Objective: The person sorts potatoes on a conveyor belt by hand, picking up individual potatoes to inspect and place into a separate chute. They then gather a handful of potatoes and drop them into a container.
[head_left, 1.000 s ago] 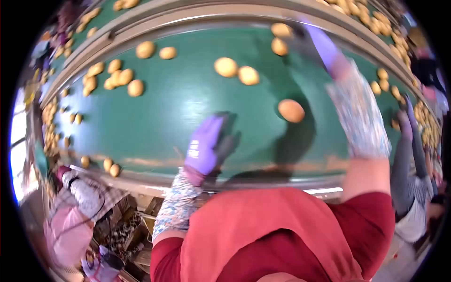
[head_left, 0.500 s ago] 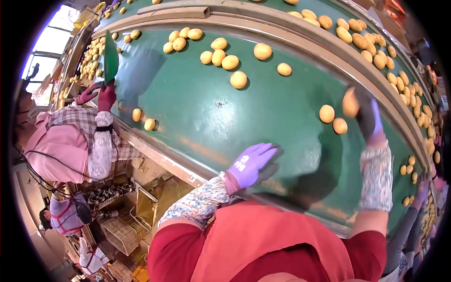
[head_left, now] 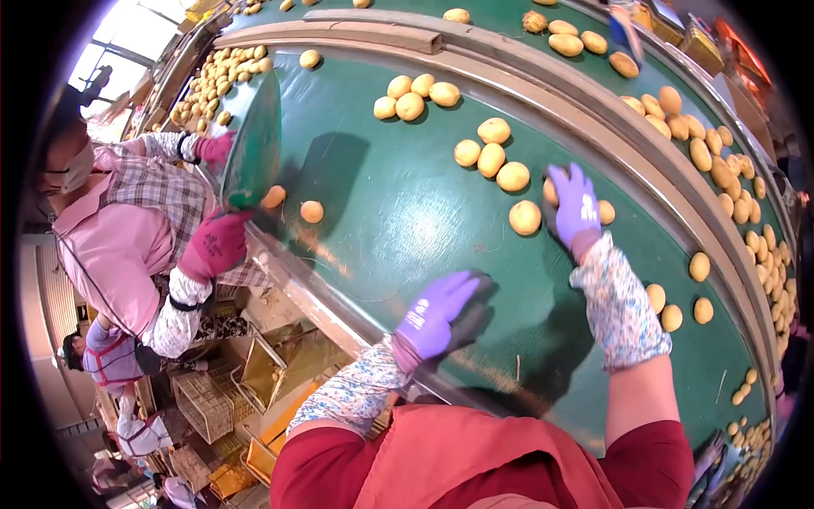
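My right hand (head_left: 577,206), in a purple glove, reaches over the green conveyor belt (head_left: 381,178) with its fingers curled over a potato (head_left: 551,192). Part of that potato shows at the left of the fingers. Close by lie a potato (head_left: 525,218) on the left and another potato (head_left: 606,212) on the right. My left hand (head_left: 434,316), gloved in purple too, hovers at the belt's near side, fingers stretched out and nothing in them. A loose cluster of potatoes (head_left: 512,176) sits just beyond my hands.
At the left, a co-worker (head_left: 127,212) in maroon gloves holds a green sheet-like paddle (head_left: 254,144) over the belt. A metal rail (head_left: 509,72) separates a second belt carrying many potatoes (head_left: 721,174). Wire crates (head_left: 208,403) stand below left.
Potatoes on the belt have shifted rightward. My right hand has let go of one potato, moved left and closed on another. The co-worker's green paddle has swung lower.
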Demonstrator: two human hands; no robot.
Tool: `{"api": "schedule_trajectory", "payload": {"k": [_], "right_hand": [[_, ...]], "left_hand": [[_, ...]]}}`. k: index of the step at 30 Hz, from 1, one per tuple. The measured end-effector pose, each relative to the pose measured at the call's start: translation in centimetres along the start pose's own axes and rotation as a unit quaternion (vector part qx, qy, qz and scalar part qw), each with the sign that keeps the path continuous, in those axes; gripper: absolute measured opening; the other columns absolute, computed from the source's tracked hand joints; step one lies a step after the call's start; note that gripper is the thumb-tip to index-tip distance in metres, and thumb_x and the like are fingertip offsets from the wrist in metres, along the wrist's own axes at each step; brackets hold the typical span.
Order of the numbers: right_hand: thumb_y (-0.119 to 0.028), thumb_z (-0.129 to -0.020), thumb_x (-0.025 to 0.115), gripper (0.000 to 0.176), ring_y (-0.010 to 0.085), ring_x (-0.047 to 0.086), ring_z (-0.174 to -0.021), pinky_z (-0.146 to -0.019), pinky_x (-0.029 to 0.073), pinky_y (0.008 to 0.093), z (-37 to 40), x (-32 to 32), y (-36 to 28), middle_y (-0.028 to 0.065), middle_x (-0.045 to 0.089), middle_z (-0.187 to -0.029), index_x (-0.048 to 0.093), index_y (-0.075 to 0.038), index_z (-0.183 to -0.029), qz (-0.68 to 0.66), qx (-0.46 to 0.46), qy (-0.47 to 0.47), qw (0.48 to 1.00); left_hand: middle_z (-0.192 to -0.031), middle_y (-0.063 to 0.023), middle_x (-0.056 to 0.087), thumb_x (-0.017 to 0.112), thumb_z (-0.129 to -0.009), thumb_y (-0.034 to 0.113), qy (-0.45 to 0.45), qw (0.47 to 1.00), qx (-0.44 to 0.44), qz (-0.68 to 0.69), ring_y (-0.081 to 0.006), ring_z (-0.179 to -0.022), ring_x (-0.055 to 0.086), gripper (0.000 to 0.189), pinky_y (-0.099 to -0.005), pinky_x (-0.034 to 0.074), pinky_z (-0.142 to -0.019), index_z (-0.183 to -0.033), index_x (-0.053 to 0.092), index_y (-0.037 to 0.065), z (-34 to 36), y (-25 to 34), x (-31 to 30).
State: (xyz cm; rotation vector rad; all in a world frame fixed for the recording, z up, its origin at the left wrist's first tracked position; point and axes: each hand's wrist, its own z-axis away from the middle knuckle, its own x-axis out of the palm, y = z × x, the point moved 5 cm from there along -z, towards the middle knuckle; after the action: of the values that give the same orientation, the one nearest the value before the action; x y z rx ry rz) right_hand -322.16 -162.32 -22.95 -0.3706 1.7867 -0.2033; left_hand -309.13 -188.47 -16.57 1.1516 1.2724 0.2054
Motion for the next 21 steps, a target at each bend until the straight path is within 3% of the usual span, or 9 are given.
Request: {"api": "schedule_trajectory", "payload": {"k": [3, 5, 8, 11, 14, 16, 18, 19, 21], "right_hand": [[-0.019, -0.074, 0.078, 0.063, 0.0443, 0.056, -0.117, -0.100, 0.048, 0.0491, 4.6, -2.2, -1.8, 0.0257, 0.053, -0.135, 0.057, -0.015, -0.133, -0.019, -0.039, -0.063, 0.997], [-0.023, -0.070, 0.083, 0.066, 0.0428, 0.057, -0.113, -0.095, 0.050, 0.0493, 7.4, -3.6, -2.7, 0.0228, 0.056, -0.127, 0.059, -0.013, -0.131, -0.077, 0.002, -0.128, 0.989], [-0.024, -0.075, 0.079, 0.052, 0.0368, 0.064, -0.101, -0.087, 0.053, 0.0439, 10.1, -5.2, -3.3, 0.0176, 0.064, -0.114, 0.063, -0.008, -0.123, -0.231, 0.031, -0.128, 0.964], [-0.016, -0.079, 0.076, 0.048, 0.0228, 0.066, -0.104, -0.087, 0.055, 0.0358, 10.4, -5.2, -2.3, 0.0128, 0.063, -0.120, 0.060, -0.004, -0.123, -0.593, 0.273, -0.239, 0.719], [-0.009, -0.085, 0.070, 0.038, 0.0210, 0.066, -0.100, -0.084, 0.055, 0.0312, 9.3, -6.4, -2.9, 0.0127, 0.064, -0.115, 0.059, -0.003, -0.121, -0.702, 0.331, -0.126, 0.618], [-0.027, -0.089, 0.063, 0.041, 0.0248, 0.067, -0.094, -0.079, 0.056, 0.0346, 7.1, -4.8, -1.5, 0.0153, 0.067, -0.112, 0.060, -0.005, -0.123, -0.709, 0.218, -0.072, 0.667], [-0.021, -0.091, 0.062, 0.036, 0.0262, 0.068, -0.094, -0.079, 0.056, 0.0364, 5.6, -5.5, 0.1, 0.0170, 0.068, -0.111, 0.059, -0.006, -0.124, -0.479, 0.083, 0.049, 0.872], [-0.006, -0.091, 0.065, 0.033, 0.0257, 0.068, -0.097, -0.082, 0.057, 0.0365, 4.8, -5.9, -0.8, 0.0175, 0.068, -0.111, 0.057, -0.005, -0.124, -0.201, 0.000, 0.103, 0.974], [-0.021, -0.094, 0.066, 0.033, 0.0255, 0.069, -0.093, -0.080, 0.057, 0.0365, 3.5, -4.4, -1.3, 0.0159, 0.070, -0.108, 0.058, -0.006, -0.122, -0.587, 0.156, 0.027, 0.794]], "left_hand": [[-0.129, -0.0229, 0.061, 0.067, -0.091, 0.010, 0.036, 0.999, -0.022, -0.024, -0.0415, -0.116, 0.060, 0.040, -0.0442, 0.050, -0.098, -0.128, 0.059, 0.001, -1.8, -2.4, -3.6], [-0.128, -0.0227, 0.062, 0.067, -0.091, 0.011, 0.078, 0.995, -0.007, -0.065, -0.0417, -0.116, 0.060, 0.040, -0.0440, 0.050, -0.099, -0.128, 0.059, 0.001, -3.1, -4.1, -5.8], [-0.127, -0.0228, 0.063, 0.070, -0.088, 0.014, 0.146, 0.984, -0.004, -0.102, -0.0411, -0.116, 0.061, 0.043, -0.0448, 0.049, -0.100, -0.127, 0.059, -0.002, -6.6, -6.0, -8.9], [-0.125, -0.0238, 0.063, 0.071, -0.086, 0.017, 0.204, 0.971, 0.005, -0.121, -0.0419, -0.115, 0.061, 0.046, -0.0447, 0.049, -0.100, -0.126, 0.059, -0.002, -10.7, -8.8, -11.0], [-0.123, -0.0253, 0.063, 0.071, -0.085, 0.019, 0.210, 0.974, -0.014, -0.089, -0.0433, -0.114, 0.060, 0.047, -0.0438, 0.048, -0.101, -0.125, 0.060, -0.002, -14.7, -9.7, -11.5], [-0.127, -0.0268, 0.060, 0.073, -0.085, 0.024, 0.147, 0.977, 0.065, -0.143, -0.0478, -0.115, 0.057, 0.051, -0.0517, 0.046, -0.100, -0.128, 0.059, 0.001, -15.9, -10.2, -8.0], [-0.129, -0.0242, 0.059, 0.074, -0.084, 0.023, 0.043, 0.983, 0.121, -0.132, -0.0494, -0.119, 0.053, 0.050, -0.0547, 0.044, -0.102, -0.128, 0.060, 0.003, -15.7, -7.6, -3.7], [-0.132, -0.0235, 0.058, 0.075, -0.084, 0.024, -0.028, 0.985, 0.137, -0.104, -0.0506, -0.122, 0.050, 0.051, -0.0567, 0.043, -0.103, -0.129, 0.060, 0.006, -14.7, -5.8, -1.8], [-0.136, -0.0210, 0.055, 0.073, -0.084, 0.027, -0.124, 0.966, 0.205, -0.098, -0.0481, -0.126, 0.047, 0.054, -0.0562, 0.041, -0.104, -0.134, 0.058, 0.009, -12.9, -3.5, 1.0]]}}
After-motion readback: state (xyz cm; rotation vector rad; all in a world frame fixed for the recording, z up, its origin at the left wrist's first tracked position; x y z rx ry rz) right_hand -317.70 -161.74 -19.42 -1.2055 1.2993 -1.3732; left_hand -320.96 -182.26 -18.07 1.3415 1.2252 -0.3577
